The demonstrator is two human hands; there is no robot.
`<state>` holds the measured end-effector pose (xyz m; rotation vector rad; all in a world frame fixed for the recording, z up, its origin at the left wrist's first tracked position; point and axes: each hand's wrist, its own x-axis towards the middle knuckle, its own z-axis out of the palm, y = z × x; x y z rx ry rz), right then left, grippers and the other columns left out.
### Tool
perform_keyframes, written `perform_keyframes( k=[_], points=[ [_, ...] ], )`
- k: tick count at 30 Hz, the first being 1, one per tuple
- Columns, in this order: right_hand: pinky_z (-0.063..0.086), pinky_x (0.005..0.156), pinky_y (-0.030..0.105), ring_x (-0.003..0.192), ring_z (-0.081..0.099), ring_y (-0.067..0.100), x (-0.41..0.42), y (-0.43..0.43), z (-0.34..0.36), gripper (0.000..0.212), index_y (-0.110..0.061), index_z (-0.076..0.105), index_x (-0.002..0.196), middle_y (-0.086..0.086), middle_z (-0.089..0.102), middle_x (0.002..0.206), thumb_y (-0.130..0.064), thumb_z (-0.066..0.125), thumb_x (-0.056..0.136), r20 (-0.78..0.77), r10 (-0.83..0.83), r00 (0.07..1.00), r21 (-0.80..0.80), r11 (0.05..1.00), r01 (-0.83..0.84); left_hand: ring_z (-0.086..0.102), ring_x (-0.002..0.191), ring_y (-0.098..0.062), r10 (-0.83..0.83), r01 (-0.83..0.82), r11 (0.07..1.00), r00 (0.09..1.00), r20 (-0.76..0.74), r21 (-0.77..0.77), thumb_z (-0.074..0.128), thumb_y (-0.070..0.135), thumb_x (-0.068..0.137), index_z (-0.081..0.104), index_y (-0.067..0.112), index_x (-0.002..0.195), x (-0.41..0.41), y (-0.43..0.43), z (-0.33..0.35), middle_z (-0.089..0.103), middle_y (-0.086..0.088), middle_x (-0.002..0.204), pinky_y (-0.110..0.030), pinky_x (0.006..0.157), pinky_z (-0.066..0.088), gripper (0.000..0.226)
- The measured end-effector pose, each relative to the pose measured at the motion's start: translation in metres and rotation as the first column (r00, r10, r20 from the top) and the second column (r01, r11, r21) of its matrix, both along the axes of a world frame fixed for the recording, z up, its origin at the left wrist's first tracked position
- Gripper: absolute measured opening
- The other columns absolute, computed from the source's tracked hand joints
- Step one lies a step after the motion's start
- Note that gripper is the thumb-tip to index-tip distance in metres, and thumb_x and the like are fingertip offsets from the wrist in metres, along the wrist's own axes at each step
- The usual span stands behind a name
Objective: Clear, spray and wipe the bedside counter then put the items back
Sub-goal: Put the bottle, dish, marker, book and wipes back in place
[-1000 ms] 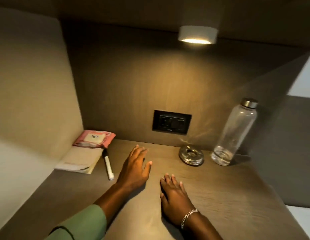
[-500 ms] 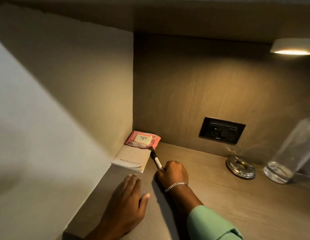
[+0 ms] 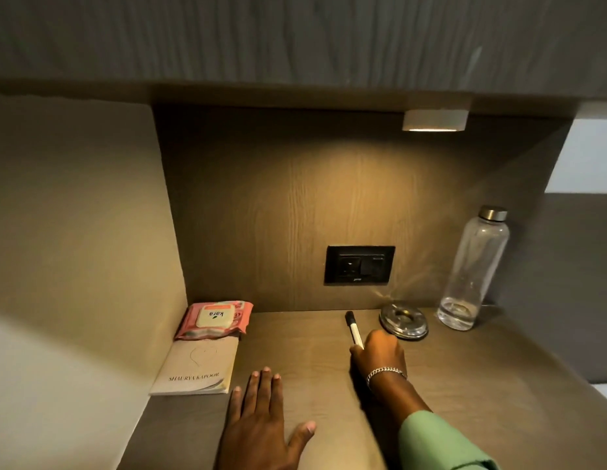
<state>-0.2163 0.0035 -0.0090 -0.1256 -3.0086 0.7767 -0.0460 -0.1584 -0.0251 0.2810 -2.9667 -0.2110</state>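
Observation:
My right hand (image 3: pixel 380 352), with a silver bracelet, is shut on a white marker with a black cap (image 3: pixel 353 329) near the middle back of the wooden counter (image 3: pixel 464 385), just left of a round metal ashtray (image 3: pixel 403 322). Its cap end points toward the back wall. My left hand (image 3: pixel 261 422) lies flat on the counter at the front, fingers apart, holding nothing. A pink wipes pack (image 3: pixel 215 318) rests in the back left corner, overlapping the far end of a beige booklet (image 3: pixel 198 368). A clear bottle with a metal cap (image 3: pixel 473 269) stands at the back right.
A black wall socket (image 3: pixel 359 265) sits in the back panel above the counter. A lit lamp (image 3: pixel 435 120) hangs under the overhead shelf. A side panel closes off the left; the counter's right side opens onto a dark headboard.
My right hand closed on the marker beside the booklet and carried it rightward to beside the ashtray. My left hand stayed flat on the counter. The camera view swung back to the right.

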Motion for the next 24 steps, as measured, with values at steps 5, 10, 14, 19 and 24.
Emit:
perform_keyframes(
  k=[5,10,14,19,24],
  points=[
    [0.049,0.068,0.032,0.086,0.065,0.03,-0.012,-0.009,0.003,0.038,-0.01,0.067,0.103,0.012,0.07,0.1,-0.042,0.07,0.081,-0.015,0.017,1.0,0.034,0.999,-0.017,-0.019,0.145,-0.015,-0.034,0.021,0.992,0.994,0.107,0.127,0.011,0.083,0.072,-0.012,0.024,0.148,-0.013,-0.01,-0.015,-0.018,0.003,0.159,-0.04,0.117,-0.013,0.099],
    [0.051,0.087,0.039,0.105,0.059,0.033,0.013,-0.035,0.008,0.043,-0.009,0.06,0.115,0.016,0.063,0.111,-0.037,0.065,0.082,-0.26,0.132,0.957,0.138,0.986,-0.099,-0.005,0.146,-0.008,-0.061,0.059,0.955,0.998,0.001,0.292,0.014,0.073,0.082,0.004,0.032,0.148,-0.005,-0.02,-0.023,0.002,0.009,0.161,-0.034,0.119,-0.002,0.078],
    [0.046,0.097,0.038,0.113,0.056,0.029,0.05,-0.075,0.007,0.041,-0.012,0.06,0.122,0.011,0.062,0.119,-0.032,0.061,0.086,-0.299,0.464,0.834,0.003,0.875,-0.485,0.05,0.121,-0.008,0.109,0.017,0.942,0.929,-0.353,0.335,0.037,0.045,0.089,0.054,0.028,0.125,-0.007,-0.044,-0.008,0.06,0.006,0.13,-0.027,0.104,0.04,0.043],
    [0.049,0.087,0.039,0.1,0.058,0.031,0.091,-0.123,0.004,0.026,-0.016,0.062,0.108,0.01,0.065,0.109,-0.027,0.051,0.087,-0.246,0.783,0.571,-0.004,0.588,-0.809,0.063,0.099,-0.028,0.242,-0.01,0.932,0.761,-0.602,0.362,0.051,0.017,0.084,0.065,0.013,0.103,-0.042,-0.097,0.034,0.069,-0.01,0.105,-0.035,0.085,0.052,0.024],
    [0.047,0.096,0.04,0.115,0.052,0.035,0.112,-0.163,-0.013,0.035,-0.014,0.056,0.121,0.011,0.057,0.128,-0.027,0.045,0.09,-0.149,0.852,0.502,0.226,0.523,-0.822,0.043,0.131,-0.029,0.196,-0.122,0.95,0.949,-0.246,0.287,0.059,0.02,0.085,0.047,0.015,0.133,-0.08,-0.146,0.037,0.051,-0.009,0.14,-0.042,0.111,0.034,0.049]
  ],
)
